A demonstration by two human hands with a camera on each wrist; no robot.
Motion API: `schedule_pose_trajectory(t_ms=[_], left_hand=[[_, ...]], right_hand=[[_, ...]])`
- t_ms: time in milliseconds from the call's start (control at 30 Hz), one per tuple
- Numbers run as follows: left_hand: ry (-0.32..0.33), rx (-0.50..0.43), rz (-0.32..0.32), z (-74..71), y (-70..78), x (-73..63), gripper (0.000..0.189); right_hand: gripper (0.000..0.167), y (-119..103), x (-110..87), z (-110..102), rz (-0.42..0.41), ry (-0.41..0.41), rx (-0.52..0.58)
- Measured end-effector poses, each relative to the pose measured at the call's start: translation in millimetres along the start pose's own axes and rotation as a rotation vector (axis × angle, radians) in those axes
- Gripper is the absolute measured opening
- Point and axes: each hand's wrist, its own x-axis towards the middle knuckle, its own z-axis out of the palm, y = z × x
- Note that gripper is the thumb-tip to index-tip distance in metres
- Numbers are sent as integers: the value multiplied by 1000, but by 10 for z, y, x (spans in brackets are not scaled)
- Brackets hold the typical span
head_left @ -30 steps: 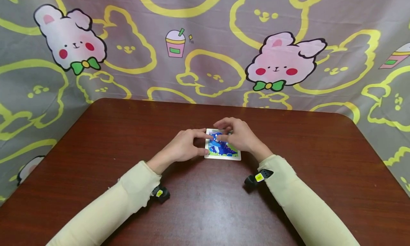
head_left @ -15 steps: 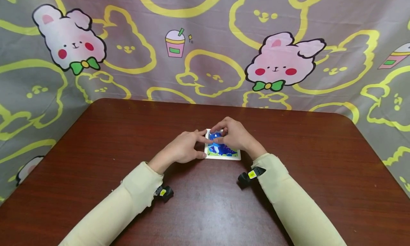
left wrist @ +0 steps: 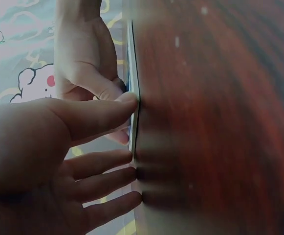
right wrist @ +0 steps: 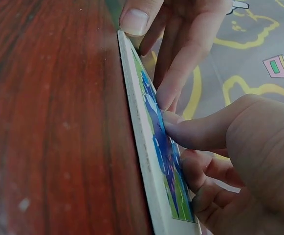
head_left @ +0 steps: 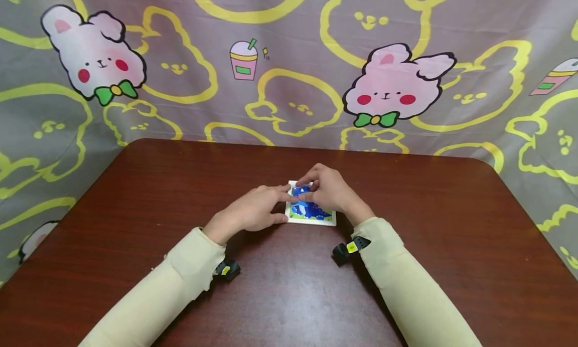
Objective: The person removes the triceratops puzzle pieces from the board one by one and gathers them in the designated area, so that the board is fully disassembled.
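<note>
A small white-bordered picture board (head_left: 321,222) with a blue dinosaur on green lies flat on the table. My left hand (head_left: 258,207) is at its left side. The left thumb (left wrist: 105,113) touches the near left edge, the index fingertip rests on the picture, and the other fingers are fairly straight along the left side. Over the board's upper right part, my right hand (head_left: 331,189) reaches in with bent fingers. Its thumb (right wrist: 200,131) presses on the picture beside the left index fingertip. Whether a loose piece is under the right fingertips is hidden.
A dark reddish-brown table (head_left: 180,171) spreads around the board. Behind it hangs a grey cloth (head_left: 280,41) printed with rabbits and yellow outlines. A black wrist camera (head_left: 228,270) sits under the left cuff, and another black camera (head_left: 343,252) under the right.
My right hand has shifted slightly left, its index finger now at the picture's upper left. My left hand has slid back a little. The board stays nearly in place.
</note>
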Motion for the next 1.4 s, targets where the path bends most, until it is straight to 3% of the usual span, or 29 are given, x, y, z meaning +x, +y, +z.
schedule_pose_trajectory(t_ms=[467, 800, 1033, 1400], left_hand=[[-47, 62, 55, -20, -38, -32, 53], [-38, 66, 72, -17, -33, -28, 49], [-29, 54, 67, -15, -19, -3, 48], [-41, 62, 21, -26, 24, 12, 50]], right_hand=[[28, -36, 65, -44, 49, -75, 36], [24, -37, 74, 58, 61, -23, 53], [25, -46, 84, 76, 115, -7, 51], [29, -62, 81, 69, 101, 3, 80]])
